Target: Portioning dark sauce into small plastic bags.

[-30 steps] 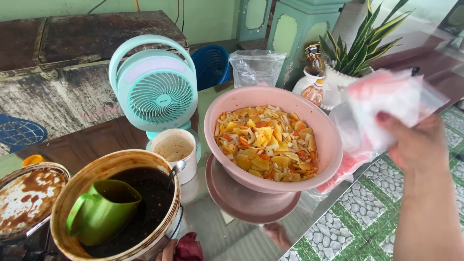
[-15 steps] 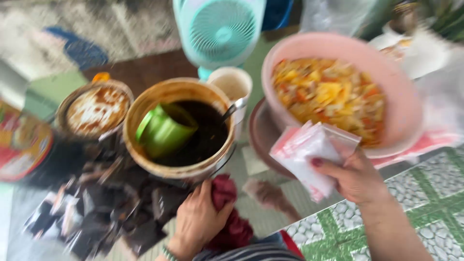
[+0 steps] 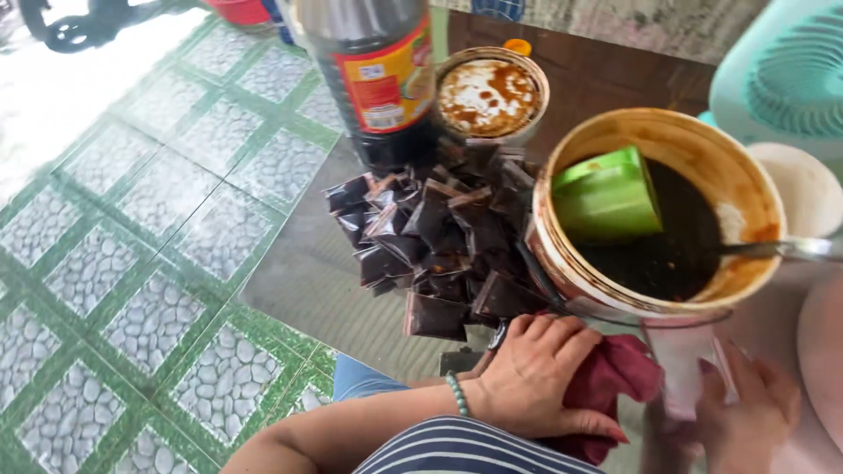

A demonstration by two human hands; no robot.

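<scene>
A: Two hands show at the bottom edge, seen from above. The left hand [image 3: 536, 377] comes in from a bare forearm with a bead bracelet [image 3: 456, 392] at the wrist. It lies palm down on a dark red cloth [image 3: 619, 377].

B: How are its fingers?

A: The fingers [image 3: 549, 333] are curled loosely over the cloth, pressing on it more than gripping. They sit just below the rim of the bucket [image 3: 659, 140].

B: And the other hand?

A: The right hand [image 3: 746, 412] is at the lower right, partly cut off by the edge. Its fingers [image 3: 724, 364] pinch a small clear plastic bag [image 3: 680, 360], held upright close under the bucket's near wall.

B: What is in the bucket?

A: Dark liquid, with a green cup [image 3: 606, 195] tilted in it and a metal spoon handle [image 3: 773, 249] resting across the right rim.

B: Anything else nearby?

A: A heap of small sealed packets [image 3: 430, 237] of dark sauce lies on the counter [image 3: 307, 272], touching the bucket's left side. Behind the heap stands a large bottle [image 3: 378, 79] of dark liquid and a bowl [image 3: 489, 92] of brown sauce. A teal fan [image 3: 781, 79] is at the top right. Green-lined tile floor [image 3: 132, 219] fills the left.
</scene>
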